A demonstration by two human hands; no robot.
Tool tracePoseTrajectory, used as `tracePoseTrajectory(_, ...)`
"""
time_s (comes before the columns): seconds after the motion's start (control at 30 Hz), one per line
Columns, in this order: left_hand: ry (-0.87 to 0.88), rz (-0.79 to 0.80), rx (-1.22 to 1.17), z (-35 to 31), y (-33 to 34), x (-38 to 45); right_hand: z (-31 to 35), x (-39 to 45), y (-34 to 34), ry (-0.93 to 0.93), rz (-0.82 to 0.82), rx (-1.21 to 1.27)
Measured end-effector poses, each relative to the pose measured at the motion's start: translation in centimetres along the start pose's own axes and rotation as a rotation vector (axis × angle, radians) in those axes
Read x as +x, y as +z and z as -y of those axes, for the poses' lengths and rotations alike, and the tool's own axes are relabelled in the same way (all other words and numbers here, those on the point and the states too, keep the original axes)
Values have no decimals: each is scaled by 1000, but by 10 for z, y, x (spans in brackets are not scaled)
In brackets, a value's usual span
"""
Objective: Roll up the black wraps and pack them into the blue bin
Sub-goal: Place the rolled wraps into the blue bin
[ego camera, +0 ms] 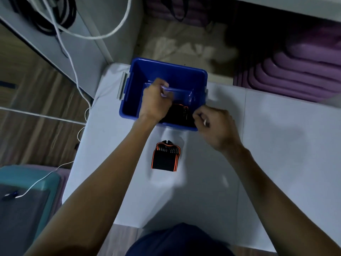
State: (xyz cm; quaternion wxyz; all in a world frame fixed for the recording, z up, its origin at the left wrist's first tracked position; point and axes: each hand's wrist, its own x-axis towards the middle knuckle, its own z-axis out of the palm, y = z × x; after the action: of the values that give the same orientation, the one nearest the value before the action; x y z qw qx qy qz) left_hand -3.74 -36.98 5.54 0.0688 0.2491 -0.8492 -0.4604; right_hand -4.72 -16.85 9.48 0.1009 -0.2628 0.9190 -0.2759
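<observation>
The blue bin stands at the far edge of the white table. Inside it, against the near wall, lies a black wrap with orange trim. My left hand reaches into the bin just left of and above that wrap, fingers curled. A pale strip shows by its fingertips, and motion blur hides whether it grips anything. My right hand is at the bin's near right corner, fingers pinched at the wrap's right edge. A second black wrap with orange trim, folded, lies on the table in front of the bin.
The white table reaches right and toward me. Purple mats are stacked at the far right. White cables hang down at the left over a wooden floor. A teal box sits at the lower left.
</observation>
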Motion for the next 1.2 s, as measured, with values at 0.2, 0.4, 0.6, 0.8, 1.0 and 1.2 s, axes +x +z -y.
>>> tracePoseTrajectory(0.2,159,-398,20,30,-3,-110,-16,-52,51,-142,194,19)
tracePoseTrajectory(0.4,-576,-349,-136,74,35,-197,-10,-54,106,-144,383,-3)
tracePoseTrajectory(0.6,-849,-137,-276,91,61,-205,-12,-53,120,-5,493,65)
tracePoseTrajectory(0.8,-796,-232,-489,65,48,-205,-3,-68,100,-32,362,203)
tracePoseTrajectory(1.0,-477,-308,-523,11,-10,-180,27,-68,45,-147,104,443)
tracePoseTrajectory(1.2,-309,-219,-352,-17,-58,-92,64,-10,26,-63,9,550)
